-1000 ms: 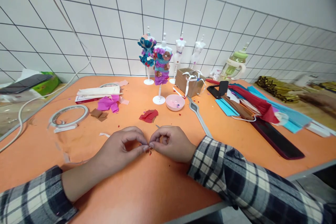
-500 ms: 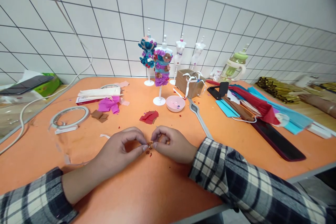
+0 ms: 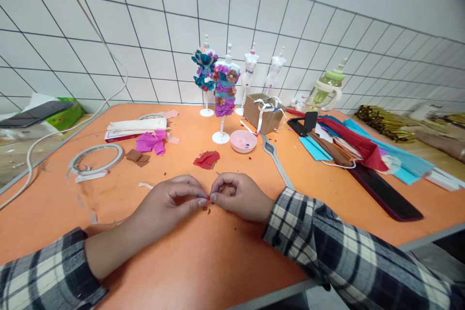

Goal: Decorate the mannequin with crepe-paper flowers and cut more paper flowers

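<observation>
My left grip (image 3: pixel 178 197) and right grip (image 3: pixel 240 197) pinch a red scrap (image 3: pixel 208 198) between them, over the bench (image 3: pixel 203 261). Looks unfinished. Two mannequins (image 3: pixel 225 89) dressed, two mostly bare; red paper (image 3: pixel 206 159) left.

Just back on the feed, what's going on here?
A person's left hand and right hand meet, fingers pinching a tiny reddish piece, mostly hidden, above small red-brown scraps. Beyond lies a flat pile of red paper-like pieces, with a round pink bowl farther back, to its right.
</observation>
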The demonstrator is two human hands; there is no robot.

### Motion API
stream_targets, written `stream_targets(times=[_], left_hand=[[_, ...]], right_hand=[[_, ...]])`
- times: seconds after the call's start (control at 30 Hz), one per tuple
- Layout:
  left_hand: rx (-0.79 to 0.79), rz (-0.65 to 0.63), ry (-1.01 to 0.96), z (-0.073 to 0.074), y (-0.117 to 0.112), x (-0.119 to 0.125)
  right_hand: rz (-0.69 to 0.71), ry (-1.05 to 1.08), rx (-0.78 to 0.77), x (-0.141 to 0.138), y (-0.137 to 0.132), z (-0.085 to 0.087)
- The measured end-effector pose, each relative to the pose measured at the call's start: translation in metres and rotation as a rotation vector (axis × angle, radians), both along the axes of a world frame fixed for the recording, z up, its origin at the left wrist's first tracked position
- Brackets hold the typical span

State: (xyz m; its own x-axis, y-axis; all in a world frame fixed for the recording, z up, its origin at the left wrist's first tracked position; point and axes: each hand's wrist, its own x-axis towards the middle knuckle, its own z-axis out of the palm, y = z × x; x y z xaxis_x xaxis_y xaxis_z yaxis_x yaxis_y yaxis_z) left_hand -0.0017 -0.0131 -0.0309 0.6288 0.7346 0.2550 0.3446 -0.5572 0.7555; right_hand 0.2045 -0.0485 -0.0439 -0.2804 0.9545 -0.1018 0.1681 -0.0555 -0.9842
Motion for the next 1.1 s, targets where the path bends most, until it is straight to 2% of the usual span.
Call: stream_targets(times=[0.1,0.33,0.43,0.53,0.63,0.7,0.9,0.97,1.1], left_hand=[[-0.009,0.019,-0.008,-0.0007,-0.0002,0.0003],[0.008,0.044,0.051,-0.0022,-0.0024,0.0007],[0.013,0.050,0.085,-0.0015,-0.0043,0.0009],[0.027,0.050,0.098,0.0004,-0.0058,0.0027],[0.020,0.055,0.087,0.0020,-0.0061,0.0048],[0.002,0.069,0.072,0.0021,-0.0060,0.0054],[-0.013,0.088,0.082,0.0004,-0.0060,0.0044],[-0.012,0.082,0.085,0.0006,-0.0062,0.0046],[-0.009,0.071,0.056,0.0031,-0.0068,0.0062]], right_hand=[[0.012,-0.007,0.055,-0.0003,-0.0009,-0.0012],[-0.058,-0.295,0.454,-0.0015,-0.0039,-0.0021],[-0.034,-0.348,0.537,-0.0025,-0.0043,-0.0020],[-0.029,-0.322,0.483,-0.0035,-0.0038,-0.0030],[-0.028,-0.243,0.313,-0.0035,-0.0028,-0.0045],[-0.036,-0.211,0.254,-0.0030,-0.0023,-0.0051],[-0.042,-0.257,0.418,-0.0028,-0.0034,-0.0045],[-0.047,-0.280,0.422,-0.0031,-0.0036,-0.0042],[-0.064,-0.199,0.202,-0.0026,-0.0019,-0.0039]])
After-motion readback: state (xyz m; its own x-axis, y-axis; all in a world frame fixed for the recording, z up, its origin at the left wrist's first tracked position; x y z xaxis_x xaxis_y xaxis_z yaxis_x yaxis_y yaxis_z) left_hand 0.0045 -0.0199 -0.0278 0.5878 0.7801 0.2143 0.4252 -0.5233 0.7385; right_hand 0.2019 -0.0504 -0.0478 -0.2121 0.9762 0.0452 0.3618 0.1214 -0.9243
